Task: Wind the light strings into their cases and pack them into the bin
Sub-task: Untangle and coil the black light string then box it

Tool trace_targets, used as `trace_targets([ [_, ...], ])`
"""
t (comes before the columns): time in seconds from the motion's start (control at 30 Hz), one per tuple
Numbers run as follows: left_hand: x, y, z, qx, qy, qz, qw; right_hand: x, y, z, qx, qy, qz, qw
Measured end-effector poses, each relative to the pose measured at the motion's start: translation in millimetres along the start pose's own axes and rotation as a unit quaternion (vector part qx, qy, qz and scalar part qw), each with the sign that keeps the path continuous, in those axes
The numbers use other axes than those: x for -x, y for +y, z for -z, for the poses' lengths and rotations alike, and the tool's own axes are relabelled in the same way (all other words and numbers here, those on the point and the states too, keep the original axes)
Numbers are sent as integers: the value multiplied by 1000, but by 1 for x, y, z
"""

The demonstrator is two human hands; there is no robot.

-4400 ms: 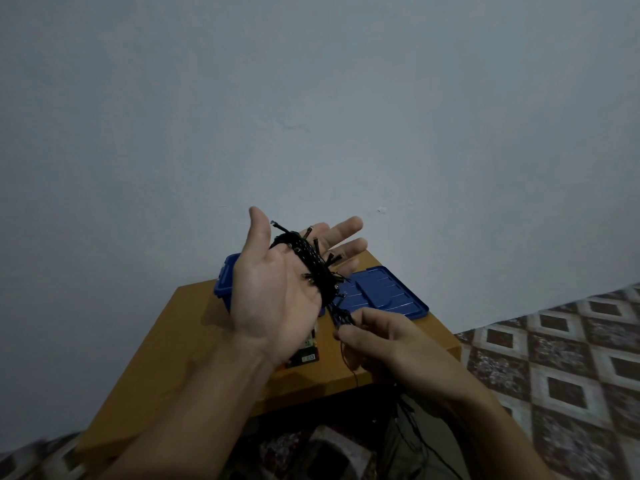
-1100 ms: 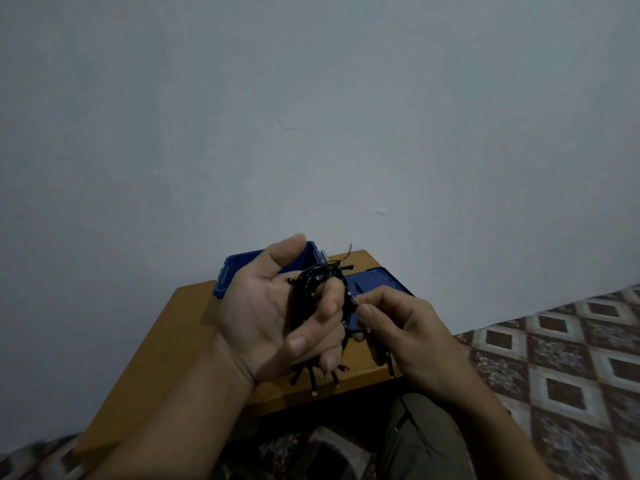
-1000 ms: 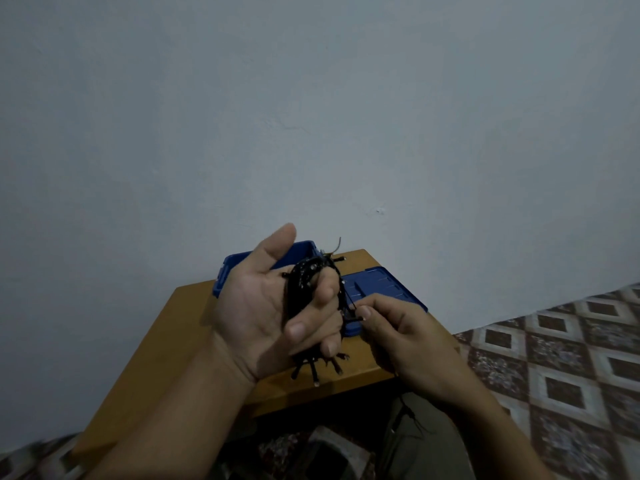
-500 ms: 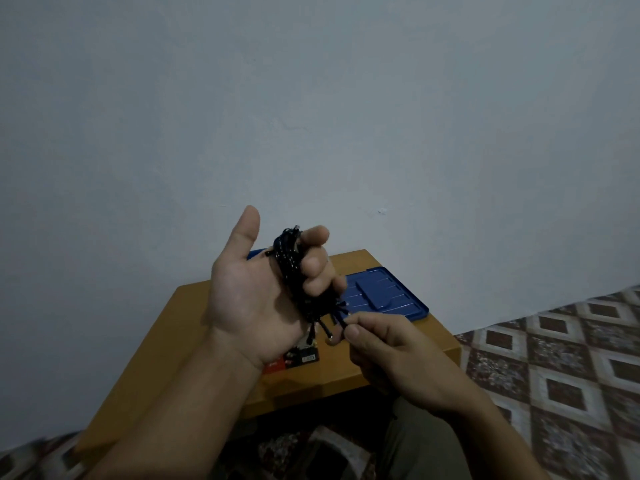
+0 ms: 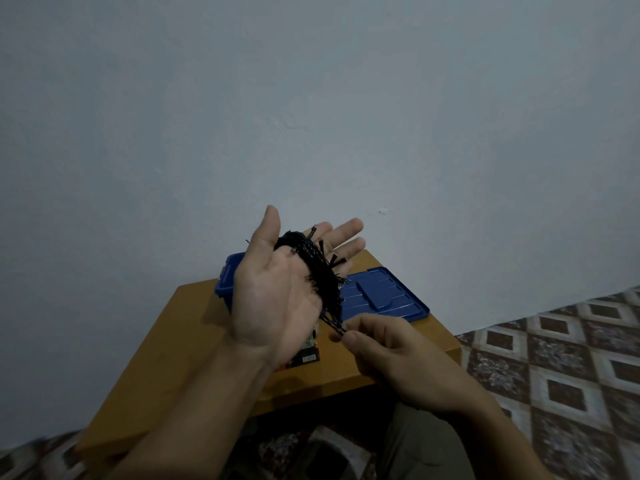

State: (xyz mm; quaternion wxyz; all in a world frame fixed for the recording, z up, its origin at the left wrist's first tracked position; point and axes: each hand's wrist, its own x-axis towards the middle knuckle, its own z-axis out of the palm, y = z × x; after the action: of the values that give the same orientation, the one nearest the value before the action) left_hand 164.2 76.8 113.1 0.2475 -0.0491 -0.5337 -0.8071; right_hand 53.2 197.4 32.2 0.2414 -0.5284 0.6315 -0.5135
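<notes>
My left hand (image 5: 277, 292) is raised palm-up with fingers straight, above the wooden table (image 5: 180, 344). A black light string (image 5: 318, 275) is wound in a thick coil around its fingers, small bulbs sticking out. My right hand (image 5: 388, 355) sits lower right and pinches the string's loose end just below the coil. The blue bin (image 5: 225, 278) is partly hidden behind my left hand. Its blue lid (image 5: 384, 299) lies flat on the table to the right. A small case or box (image 5: 308, 351) peeks out under my left wrist.
A pale wall rises right behind the table. Patterned floor tiles (image 5: 561, 358) spread to the right. The table's front edge is just below my forearms, and my trouser leg (image 5: 415, 441) shows beneath my right wrist.
My left fingers, curled over the coil a second ago, have straightened and the palm has turned up. My right hand has moved down and right, drawing the string's end taut below the coil.
</notes>
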Motion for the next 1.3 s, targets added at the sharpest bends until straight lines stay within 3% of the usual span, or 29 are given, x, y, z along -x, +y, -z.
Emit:
trace_targets([
  [0.27,-2,-5,4,-83,37,-8,996,6,-11,7,-18,-14,-10,1000],
  [0.57,0,-6,2,-186,47,49,980,8,-16,7,1,48,24,999],
  [0.8,1,-10,-1,-298,60,123,945,5,-14,1,19,131,80,988],
  [1.1,1,-8,-7,-417,29,223,881,7,-18,1,59,112,55,990],
  [1.2,0,-8,-3,-467,22,249,848,9,-21,5,24,102,58,993],
  [1.3,-2,-8,3,-464,-5,265,845,11,-21,10,-16,84,61,995],
])
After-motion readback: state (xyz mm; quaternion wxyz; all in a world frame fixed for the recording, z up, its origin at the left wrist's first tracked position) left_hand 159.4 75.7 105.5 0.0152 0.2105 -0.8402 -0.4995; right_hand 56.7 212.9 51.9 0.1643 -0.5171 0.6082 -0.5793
